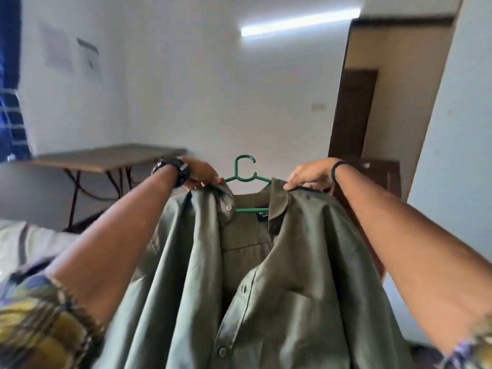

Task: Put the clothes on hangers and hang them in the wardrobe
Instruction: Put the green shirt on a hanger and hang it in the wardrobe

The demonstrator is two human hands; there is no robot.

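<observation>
An olive green button shirt hangs open-fronted on a green plastic hanger, whose hook sticks up between my hands. My left hand, with a black watch on the wrist, grips the shirt's left shoulder by the collar. My right hand, with a black band on the wrist, pinches the right shoulder next to the collar. Both hands hold the shirt up at chest height in front of me. The hanger's arms are hidden inside the shirt. No wardrobe interior is in view.
A folding table stands at the left by the white wall. Pale bedding lies at lower left. A dark wooden door and a brown cabinet stand at the right, beside a white panel.
</observation>
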